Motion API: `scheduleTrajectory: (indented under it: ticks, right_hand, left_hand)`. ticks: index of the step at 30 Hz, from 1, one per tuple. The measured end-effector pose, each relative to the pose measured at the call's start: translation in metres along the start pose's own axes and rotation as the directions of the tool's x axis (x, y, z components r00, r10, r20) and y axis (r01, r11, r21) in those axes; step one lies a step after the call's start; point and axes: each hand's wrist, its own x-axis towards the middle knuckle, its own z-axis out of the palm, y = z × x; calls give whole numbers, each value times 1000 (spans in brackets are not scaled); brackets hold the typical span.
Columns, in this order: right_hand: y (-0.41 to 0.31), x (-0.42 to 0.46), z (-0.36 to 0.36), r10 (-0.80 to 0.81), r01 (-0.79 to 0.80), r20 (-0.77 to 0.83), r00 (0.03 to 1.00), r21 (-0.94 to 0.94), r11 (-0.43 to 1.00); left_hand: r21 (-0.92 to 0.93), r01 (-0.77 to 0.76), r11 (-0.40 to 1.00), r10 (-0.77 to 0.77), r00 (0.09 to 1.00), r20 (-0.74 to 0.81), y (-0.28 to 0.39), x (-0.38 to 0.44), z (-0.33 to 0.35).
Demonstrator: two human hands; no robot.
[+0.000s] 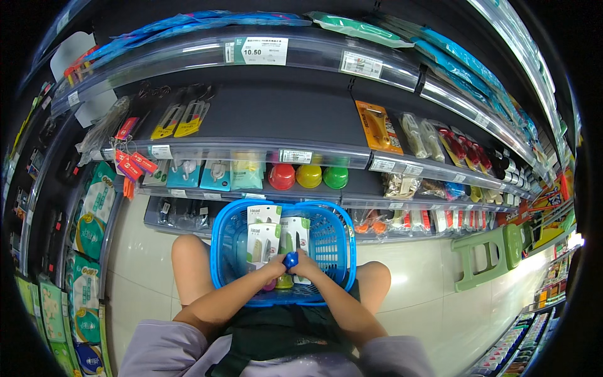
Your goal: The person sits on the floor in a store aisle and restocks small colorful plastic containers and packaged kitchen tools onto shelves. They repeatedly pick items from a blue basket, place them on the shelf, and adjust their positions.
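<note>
A blue plastic shopping basket [351, 235] stands between my knees. Over its near half, my left hand [276, 266] and my right hand [305, 265] meet at a small round blue object [290, 259], with fingers of both on it. Its exact kind cannot be told. Beneath the hands lie carded knives in white packaging [264, 242], a further carded knife [302, 231] with a dark blade, and a green item [285, 282] at the basket's near end. A pink item [269, 285] is partly hidden by my left hand.
Shelving [264, 146] rises ahead, holding red [281, 176], yellow [309, 176] and green [336, 177] round items, and an orange carded tool [378, 126]. A green plastic stool [487, 257] is on the tiled floor at right. Packs of paper goods [89, 231] line the left shelf.
</note>
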Motion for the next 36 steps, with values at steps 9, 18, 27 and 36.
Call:
scheduleTrajectory:
  ticks: [9, 18, 27, 36]
  right_hand:
    - [-63, -37, -104, -155, 338, -502, 851, 297, 893]
    - [-97, 2, -173, -335, 383, -617, 712, -59, 922]
    - [-105, 39, -177, -331, 353, -613, 717, -90, 931]
    - [-108, 40, -172, -272, 346, -678, 683, -27, 938]
  left_hand:
    - [420, -548, 724, 667, 710, -224, 133, -35, -48]
    - [390, -531, 753, 652, 684, -328, 146, 39, -79]
    - [475, -361, 802, 553, 750, -363, 153, 72, -88]
    - [517, -398, 758, 619, 688, -379, 147, 74, -97]
